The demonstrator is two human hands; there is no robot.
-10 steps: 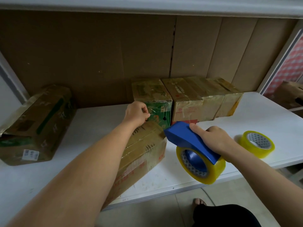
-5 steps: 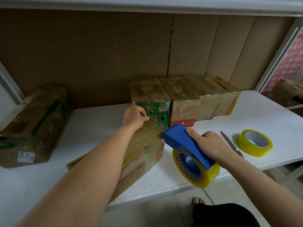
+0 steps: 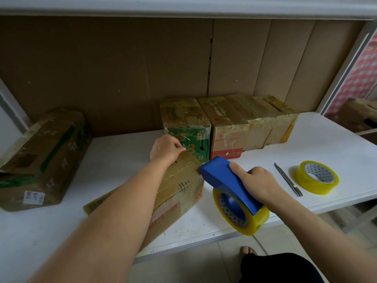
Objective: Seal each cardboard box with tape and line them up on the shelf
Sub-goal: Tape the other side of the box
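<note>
While the left hand (image 3: 165,148) rests curled on the far top edge of the cardboard box (image 3: 179,193) near the shelf's (image 3: 326,144) front edge, seemingly pinching tape there, the right hand (image 3: 258,183) grips the blue tape dispenser (image 3: 230,185) against the box's right corner. Four taped boxes (image 3: 228,121) line the back edge. A spare tape roll (image 3: 317,177) and knife (image 3: 287,179) lie toward the right edge, another box (image 3: 40,158) at the left.

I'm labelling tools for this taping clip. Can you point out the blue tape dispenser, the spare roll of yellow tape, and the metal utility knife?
Blue tape dispenser (image 3: 222,176), head view, on its blue plastic body.
Spare roll of yellow tape (image 3: 302,180), head view, on its outer yellow side.
Metal utility knife (image 3: 286,178), head view, mid-handle.
</note>
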